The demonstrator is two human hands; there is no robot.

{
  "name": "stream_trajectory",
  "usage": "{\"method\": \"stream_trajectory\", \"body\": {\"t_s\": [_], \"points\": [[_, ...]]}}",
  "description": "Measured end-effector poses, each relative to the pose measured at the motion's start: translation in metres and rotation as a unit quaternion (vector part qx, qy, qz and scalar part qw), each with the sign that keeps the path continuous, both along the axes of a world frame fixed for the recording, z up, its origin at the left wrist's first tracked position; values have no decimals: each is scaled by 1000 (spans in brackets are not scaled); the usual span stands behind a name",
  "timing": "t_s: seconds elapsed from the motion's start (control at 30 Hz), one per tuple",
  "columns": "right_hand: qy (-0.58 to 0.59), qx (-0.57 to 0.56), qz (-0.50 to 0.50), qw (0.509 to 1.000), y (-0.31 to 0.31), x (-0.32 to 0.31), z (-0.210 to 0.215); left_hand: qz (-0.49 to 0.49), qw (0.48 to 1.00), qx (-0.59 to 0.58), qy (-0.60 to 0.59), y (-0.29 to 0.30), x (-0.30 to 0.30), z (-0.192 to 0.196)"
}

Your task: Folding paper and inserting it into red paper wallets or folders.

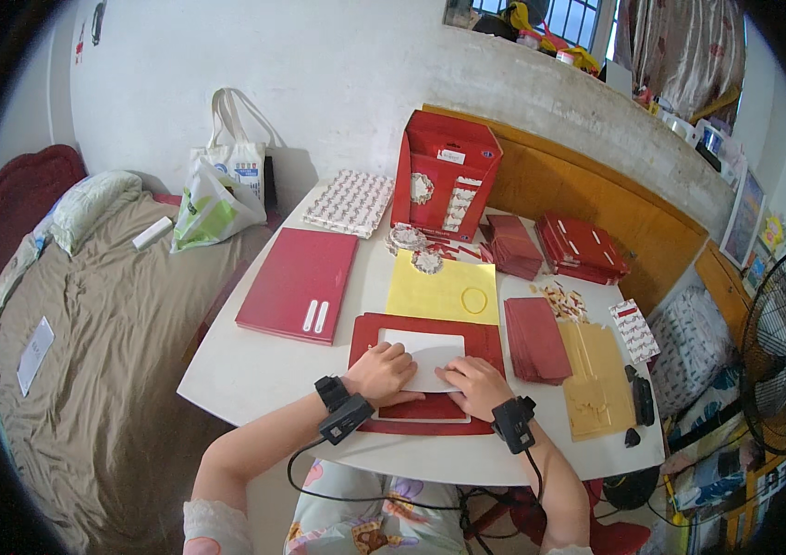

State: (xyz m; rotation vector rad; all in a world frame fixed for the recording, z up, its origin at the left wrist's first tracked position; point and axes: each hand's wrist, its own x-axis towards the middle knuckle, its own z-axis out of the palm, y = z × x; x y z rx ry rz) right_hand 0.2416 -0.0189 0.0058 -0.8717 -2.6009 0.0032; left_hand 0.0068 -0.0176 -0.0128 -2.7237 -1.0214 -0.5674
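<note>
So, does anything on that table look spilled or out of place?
Yes: small pale and reddish scraps lie scattered on the table, beyond the right hand and next to a maroon stack. They look odd because they're strewn loose while the things around them are mostly piled together.

Just below the centre of the frame, I see a plain white sheet [432,350], its near edge seemingly bowed, lying over a flat red panel [487,350] with a pale rectangular outline.
</note>
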Motion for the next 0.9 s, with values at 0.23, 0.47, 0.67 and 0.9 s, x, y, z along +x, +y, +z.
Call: {"method": "stream_trajectory", "body": {"t_s": [0.23, 0.47, 0.67, 0.9], "points": [[-22, -18, -3, 1000, -10, -4, 7, -28, 999, -28, -6, -6, -10, 5], [13, -53, 8, 998, -9, 9, 2, -43, 989, -134, 33, 2, -27, -3], [18, 11, 30, 999, 1, 20, -8, -9, 985, -154, 73, -6, -27, -6], [8, -51, 3, 999, 0, 18, -8, -21, 989, -133, 53, -3, -27, -11]]}}
